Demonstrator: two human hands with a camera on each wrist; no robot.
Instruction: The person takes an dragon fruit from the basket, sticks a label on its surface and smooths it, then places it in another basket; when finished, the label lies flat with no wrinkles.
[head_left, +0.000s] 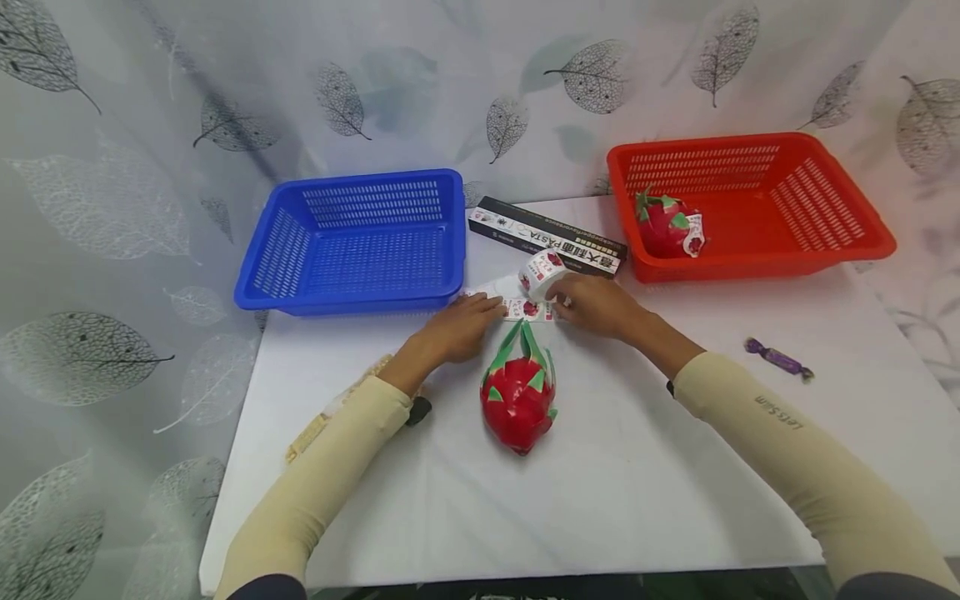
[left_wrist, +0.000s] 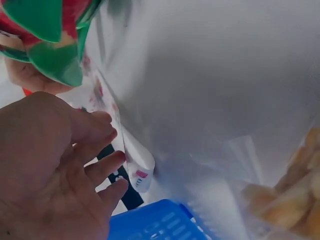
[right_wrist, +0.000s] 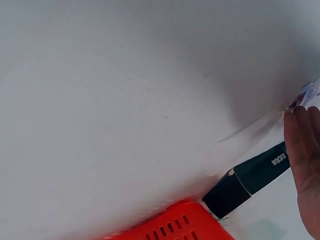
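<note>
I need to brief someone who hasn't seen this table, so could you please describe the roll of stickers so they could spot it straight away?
Start at the red basket at the back right of the white table, then follow the black pasta box lying beside it. Just in front of that box, the right hand holds the roll of stickers. It is the only small white roll, printed with red fruit pictures, its strip trailing to the left hand.

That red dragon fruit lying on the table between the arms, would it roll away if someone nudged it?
The dragon fruit would probably wobble rather than roll far: it is egg-shaped, and its green scales stick out. Its glossy skin may be slippery to grip. It rests on its side on the white table, so it looks unlikely to tip.
</note>
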